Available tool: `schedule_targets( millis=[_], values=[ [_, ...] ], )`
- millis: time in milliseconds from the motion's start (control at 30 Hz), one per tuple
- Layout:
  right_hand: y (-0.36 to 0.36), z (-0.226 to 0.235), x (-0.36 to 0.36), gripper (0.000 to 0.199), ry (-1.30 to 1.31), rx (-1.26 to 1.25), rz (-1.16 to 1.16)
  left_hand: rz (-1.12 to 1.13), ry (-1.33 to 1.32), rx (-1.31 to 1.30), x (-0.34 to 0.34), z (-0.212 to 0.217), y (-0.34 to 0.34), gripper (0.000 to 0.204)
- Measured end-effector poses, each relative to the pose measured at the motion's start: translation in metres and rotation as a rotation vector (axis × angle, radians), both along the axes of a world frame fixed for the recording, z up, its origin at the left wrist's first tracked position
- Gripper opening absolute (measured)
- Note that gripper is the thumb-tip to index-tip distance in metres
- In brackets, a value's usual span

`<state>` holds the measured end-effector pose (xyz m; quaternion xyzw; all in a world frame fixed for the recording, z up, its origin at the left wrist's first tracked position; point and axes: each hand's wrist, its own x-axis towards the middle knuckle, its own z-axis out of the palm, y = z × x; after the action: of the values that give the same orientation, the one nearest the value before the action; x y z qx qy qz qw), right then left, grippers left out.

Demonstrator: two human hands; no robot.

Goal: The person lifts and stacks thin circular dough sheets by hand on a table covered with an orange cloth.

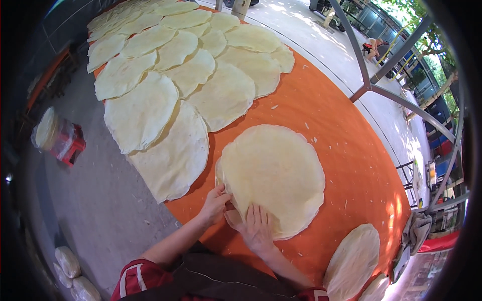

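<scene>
A large, thin, pale flatbread sheet lies on the orange table covering in front of me, seemingly with more layers showing beneath its near-left edge. My left hand pinches that edge between thumb and fingers. Flat on the near part of the sheet rests my right hand, its fingers stretched forward and its thumb out toward the left hand. Just beyond and to the left, an oval sheet hangs partly over the table's left edge, overlapped by several similar sheets that run to the far end.
Crumbs dot the orange covering. More sheets lie at the near right. On the floor to the left stand a red stool with wrapped rounds and plastic-wrapped bundles. A metal frame rises at right; a distant person sits outside.
</scene>
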<state>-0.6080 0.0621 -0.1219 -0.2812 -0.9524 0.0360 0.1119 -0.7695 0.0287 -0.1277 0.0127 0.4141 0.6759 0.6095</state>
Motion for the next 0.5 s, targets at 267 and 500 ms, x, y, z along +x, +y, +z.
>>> schedule_targets(
  millis=[267,500],
  values=[
    [-0.008,0.024,0.011,0.049,-0.034,-0.004,-0.036,0.15,0.585,-0.356,-0.026,-0.014,-0.027,0.053],
    [-0.02,-0.012,0.031,0.063,-0.058,-0.068,0.014,0.103,0.861,-0.138,-0.004,-0.044,0.007,0.055]
  ],
)
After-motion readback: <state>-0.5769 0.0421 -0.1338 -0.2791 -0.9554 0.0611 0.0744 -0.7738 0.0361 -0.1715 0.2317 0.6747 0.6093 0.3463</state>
